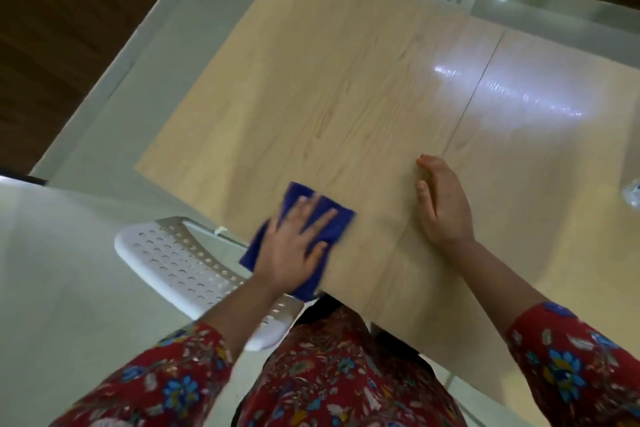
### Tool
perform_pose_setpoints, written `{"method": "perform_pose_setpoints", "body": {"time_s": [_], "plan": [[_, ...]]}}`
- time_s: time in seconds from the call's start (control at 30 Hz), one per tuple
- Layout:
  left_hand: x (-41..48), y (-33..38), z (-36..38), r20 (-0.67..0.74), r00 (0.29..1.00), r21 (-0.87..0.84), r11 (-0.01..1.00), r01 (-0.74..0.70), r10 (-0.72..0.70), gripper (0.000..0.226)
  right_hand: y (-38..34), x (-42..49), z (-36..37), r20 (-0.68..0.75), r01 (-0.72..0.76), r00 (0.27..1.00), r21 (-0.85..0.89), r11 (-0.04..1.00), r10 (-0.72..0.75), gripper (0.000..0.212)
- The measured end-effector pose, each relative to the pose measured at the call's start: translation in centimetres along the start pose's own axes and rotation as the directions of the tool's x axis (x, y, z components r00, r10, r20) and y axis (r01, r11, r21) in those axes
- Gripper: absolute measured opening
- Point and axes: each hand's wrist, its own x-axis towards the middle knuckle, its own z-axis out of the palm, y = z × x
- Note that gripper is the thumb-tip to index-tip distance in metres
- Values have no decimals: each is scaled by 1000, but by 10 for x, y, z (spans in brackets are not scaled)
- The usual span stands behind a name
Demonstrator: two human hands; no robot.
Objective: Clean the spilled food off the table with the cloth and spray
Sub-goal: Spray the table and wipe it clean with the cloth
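Both hands are being shown open: the folded blue cloth [301, 192] is being pressed under the flat left hand [294, 246] at the lower-left edge of the pale wooden bench [346, 97], and the right hand [446, 208] is being rested at centre. Residue risks being swept over that edge onto the white perforated chair [173, 263].

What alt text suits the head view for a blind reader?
A person's left hand presses a blue cloth flat on a light wooden table near its edge; the right hand rests open beside it. A white perforated chair stands alongside.
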Motion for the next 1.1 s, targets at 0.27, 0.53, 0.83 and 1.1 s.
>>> {"method": "perform_pose_setpoints", "body": {"time_s": [0.27, 0.53, 0.83, 1.1], "plan": [[77, -57, -30, -1, 849, 10, 848, 529, -529, 60, -49, 17, 44, 95, 35, 995, -34, 999, -32, 53], [43, -75, -22, 51, 996, 6, 997, -74, 74, 57, -93, 64, 95, 250, 133, 963, -133, 982, -97, 57], [47, -294, -69, 39, 957, 38, 957, 287, -288, 53, -88, 84, 116, 208, 115, 975, -204, 972, -72, 56], [192, -256, -79, -29, 916, 44, 915, 400, -399, 52, -89, 85, 115, 201, 108, 977, -197, 975, -67, 56]]}}
